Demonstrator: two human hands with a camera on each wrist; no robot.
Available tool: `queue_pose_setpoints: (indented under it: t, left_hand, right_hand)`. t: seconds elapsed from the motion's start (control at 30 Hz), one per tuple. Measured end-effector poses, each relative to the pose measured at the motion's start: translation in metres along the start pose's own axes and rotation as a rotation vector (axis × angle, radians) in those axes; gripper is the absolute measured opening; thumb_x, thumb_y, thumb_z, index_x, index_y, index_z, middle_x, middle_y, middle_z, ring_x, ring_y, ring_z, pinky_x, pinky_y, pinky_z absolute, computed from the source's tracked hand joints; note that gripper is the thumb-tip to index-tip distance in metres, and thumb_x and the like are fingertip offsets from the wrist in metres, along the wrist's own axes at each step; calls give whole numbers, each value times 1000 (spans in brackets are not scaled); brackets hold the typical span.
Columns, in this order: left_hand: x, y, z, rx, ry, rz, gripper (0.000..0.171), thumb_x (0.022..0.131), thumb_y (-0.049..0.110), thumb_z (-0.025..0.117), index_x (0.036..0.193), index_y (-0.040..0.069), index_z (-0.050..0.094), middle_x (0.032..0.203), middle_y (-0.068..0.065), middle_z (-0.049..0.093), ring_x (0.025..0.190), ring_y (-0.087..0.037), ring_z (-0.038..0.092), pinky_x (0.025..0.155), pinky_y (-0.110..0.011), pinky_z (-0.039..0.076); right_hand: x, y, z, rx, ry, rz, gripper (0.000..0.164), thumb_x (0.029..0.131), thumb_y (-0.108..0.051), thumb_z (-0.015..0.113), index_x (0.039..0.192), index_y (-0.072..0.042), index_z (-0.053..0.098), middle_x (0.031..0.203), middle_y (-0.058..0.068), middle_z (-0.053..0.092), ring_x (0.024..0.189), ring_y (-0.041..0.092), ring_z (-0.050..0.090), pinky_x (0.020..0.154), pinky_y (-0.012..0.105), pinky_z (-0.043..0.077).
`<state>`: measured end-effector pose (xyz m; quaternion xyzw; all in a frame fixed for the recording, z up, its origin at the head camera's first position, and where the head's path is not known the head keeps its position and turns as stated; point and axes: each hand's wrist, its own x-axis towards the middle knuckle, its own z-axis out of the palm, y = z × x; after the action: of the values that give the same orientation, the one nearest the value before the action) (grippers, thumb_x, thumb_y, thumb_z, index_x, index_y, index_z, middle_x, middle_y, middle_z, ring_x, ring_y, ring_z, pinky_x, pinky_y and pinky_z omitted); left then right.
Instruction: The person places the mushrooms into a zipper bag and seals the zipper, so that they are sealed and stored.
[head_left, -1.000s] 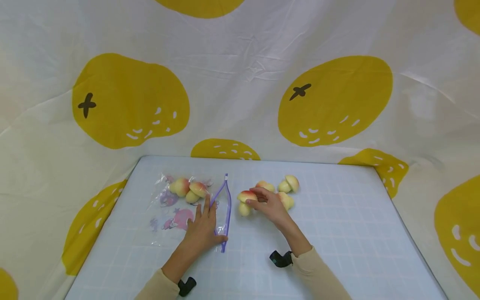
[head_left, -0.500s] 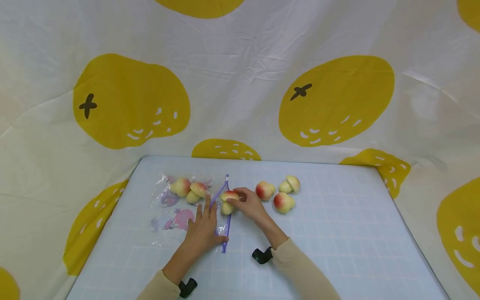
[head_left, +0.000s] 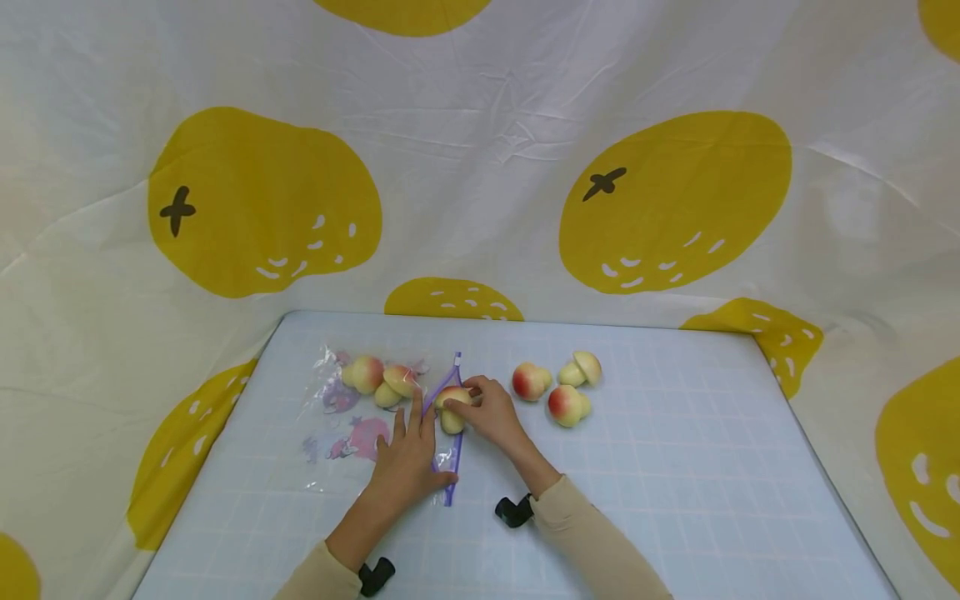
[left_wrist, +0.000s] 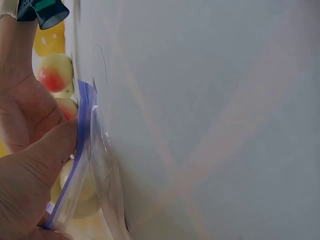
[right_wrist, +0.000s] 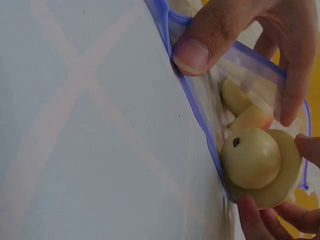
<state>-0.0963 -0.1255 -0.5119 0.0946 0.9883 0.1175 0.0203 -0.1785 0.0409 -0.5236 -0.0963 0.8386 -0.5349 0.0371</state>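
My right hand (head_left: 495,417) pinches a mushroom (head_left: 452,422) with a red-and-cream cap at the mouth of a clear zip bag (head_left: 322,454). In the right wrist view the mushroom's pale stem end (right_wrist: 252,157) faces the camera, within the purple zip edges. My left hand (head_left: 405,467) spreads the mouth apart, its thumb (right_wrist: 192,52) on the near edge and straight fingers at the other. Inside the bag lie two more mushrooms, one rounded (head_left: 367,374) and one on its side (head_left: 401,380). The left wrist view shows the purple zip strip (left_wrist: 82,125) beside the thumb.
Right of the bag lie three loose mushrooms: two red-capped, one behind (head_left: 528,381) and one nearer (head_left: 567,406), and a paler one (head_left: 581,368). All rest on a pale checked table (head_left: 697,483). A white curtain (head_left: 465,200) with yellow fruit prints hangs behind.
My right hand has carried the mushroom leftward from the loose group into the bag's mouth. My left hand keeps its place at the bag.
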Motion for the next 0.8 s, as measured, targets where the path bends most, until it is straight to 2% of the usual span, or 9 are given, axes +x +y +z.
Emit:
queue_pose_setpoints:
  t: [0.2,0.4,0.57,0.63,0.8]
  left_hand:
    - [-1,0,0,10,3,6,121,66,58,88,153,-2,31,165,-23,4,140,-53,27,88,-78,38]
    - [-2,0,-1,25,1,-2,120,66,58,88,153,-3,31,165,-22,1,140,-54,27,91,-78,36]
    - [-1,1,0,47,11,0,124,66,59,88,155,-1,27,165,-23,3,139,-54,28,91,-78,36]
    - [0,2,0,55,17,4,124,65,59,88,155,-1,27,165,-23,4,139,-54,29,91,-78,37]
    - [-1,3,0,67,17,9,123,65,59,88,155,-1,28,165,-22,3,140,-54,26,90,-78,37]
  right_hand:
    - [0,0,6,46,98,-22,42,84,-25,82,113,1,66,93,14,62,82,23,65,68,30,55]
    - [1,-5,19,163,113,23,36,85,-23,80,110,-1,66,90,9,65,78,18,64,64,24,53]
    - [6,-8,31,186,140,50,30,85,-24,79,104,-3,69,86,5,67,73,10,62,64,24,51]
    - [8,-8,35,214,127,60,26,87,-20,77,102,-1,70,86,7,70,74,11,63,65,25,51]
    - [12,-4,43,469,-9,81,25,95,0,64,115,12,65,103,21,72,95,26,70,82,30,56]
